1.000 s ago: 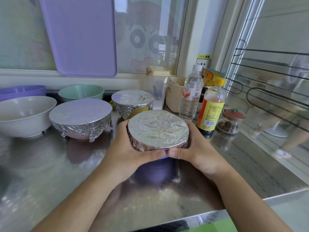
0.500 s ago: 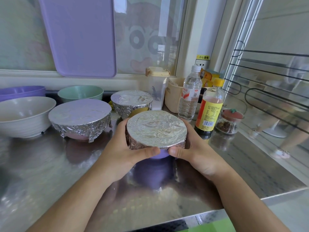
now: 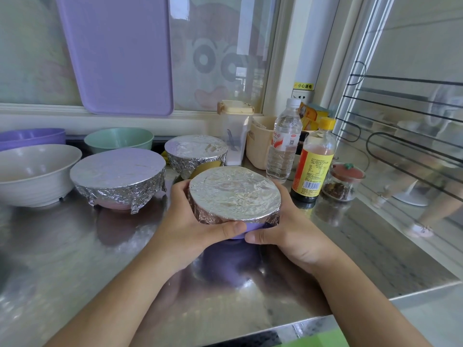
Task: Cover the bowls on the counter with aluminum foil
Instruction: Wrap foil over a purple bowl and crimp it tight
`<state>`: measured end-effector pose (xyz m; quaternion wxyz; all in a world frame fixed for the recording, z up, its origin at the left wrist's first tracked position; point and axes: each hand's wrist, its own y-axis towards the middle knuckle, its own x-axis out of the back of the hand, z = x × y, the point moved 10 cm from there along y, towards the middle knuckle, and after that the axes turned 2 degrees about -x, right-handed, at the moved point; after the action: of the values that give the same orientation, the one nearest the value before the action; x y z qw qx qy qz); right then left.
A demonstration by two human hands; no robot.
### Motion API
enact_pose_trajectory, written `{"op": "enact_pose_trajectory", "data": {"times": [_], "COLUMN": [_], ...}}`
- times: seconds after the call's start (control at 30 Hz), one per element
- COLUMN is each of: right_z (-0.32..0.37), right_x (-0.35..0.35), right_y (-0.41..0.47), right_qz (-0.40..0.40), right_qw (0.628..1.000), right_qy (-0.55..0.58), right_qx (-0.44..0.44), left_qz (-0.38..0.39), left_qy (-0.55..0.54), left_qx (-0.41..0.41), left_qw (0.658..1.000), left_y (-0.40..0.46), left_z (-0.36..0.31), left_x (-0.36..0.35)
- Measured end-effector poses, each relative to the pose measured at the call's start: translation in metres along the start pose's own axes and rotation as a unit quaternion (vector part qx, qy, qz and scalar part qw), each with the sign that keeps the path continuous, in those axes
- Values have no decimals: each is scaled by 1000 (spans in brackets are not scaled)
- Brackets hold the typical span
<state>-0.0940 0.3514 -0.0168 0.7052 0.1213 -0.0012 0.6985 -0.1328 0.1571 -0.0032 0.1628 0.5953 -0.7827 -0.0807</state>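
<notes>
Both hands are cupping the purple bowl [image 3: 246,227] from opposite sides, near the counter's [image 3: 375,246] front middle. Left hand [image 3: 193,221] is wrapping its left side, thumb lying across the front just under the foil [image 3: 234,192] skirt. Right hand [image 3: 292,234] is mirroring it, thumb pointing left; thumb tips are nearly meeting. Fingers are curling round behind, mostly hidden. Forearms are converging from the bottom corners. Foil is sitting flat over the rim. Can't tell if the bowl is touching the counter.
</notes>
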Motion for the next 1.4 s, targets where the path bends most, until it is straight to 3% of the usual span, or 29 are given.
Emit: {"op": "enact_pose_trajectory", "data": {"times": [0.1, 0.23, 0.3, 0.37, 0.5, 0.6, 0.97, 1.2, 1.4], "right_z": [3, 27, 34, 25, -2, 3, 4, 2, 3], "right_x": [-6, -22, -21, -17, 2, 4, -8, -9, -3], "right_y": [-2, -10, -8, -2, 5, 0, -2, 0, -5], "right_qz": [31, 146, 138, 72, -153, -229, -267, -250, -251], "right_qw": [996, 960, 933, 920, 913, 894, 871, 888, 896], "right_qy": [84, 240, 332, 383, 360, 368, 401, 376, 355], "right_qx": [-7, -1, -13, -53, -114, -115, -102, -90, -84], "left_qz": [-3, 2, 15, 27, 41, 30, 16, 39, 63], "left_qy": [3, 5, -4, -9, 4, -1, 4, 9, 5], "left_qx": [4, 3, 3, 0, -29, -23, -37, -59, -21], "left_qw": [1000, 1000, 1000, 1000, 999, 999, 999, 997, 998], "left_y": [0, -1, -2, -4, -6, -7, -11, -11, -8], "left_z": [0, 4, 5, 3, -6, -4, -12, -13, -6], "left_x": [0, -1, -3, -7, -16, -13, -14, -15, -12]}}
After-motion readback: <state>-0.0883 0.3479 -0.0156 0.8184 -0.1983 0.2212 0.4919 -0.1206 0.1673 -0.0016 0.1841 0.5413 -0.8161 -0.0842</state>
